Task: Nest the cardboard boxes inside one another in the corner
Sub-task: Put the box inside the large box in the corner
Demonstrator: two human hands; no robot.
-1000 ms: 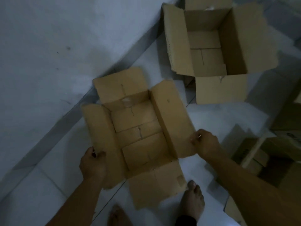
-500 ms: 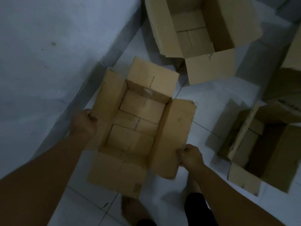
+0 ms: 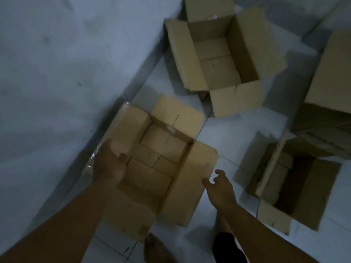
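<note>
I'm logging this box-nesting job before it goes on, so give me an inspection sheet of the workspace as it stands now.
Surface: pale tiled floor, bare between boxes.
Job's things: near box open beside the wall, empty; far box open, empty; right box open, dark inside; another box at the right edge, partly out of view. None nested yet.
Clutter: nothing seen.
Grippers: left hand open, over the near box's left flap; right hand open, beside its right flap, gripping nothing.
Cables: nothing seen.
Surroundings: grey wall; bare foot on the floor.
</note>
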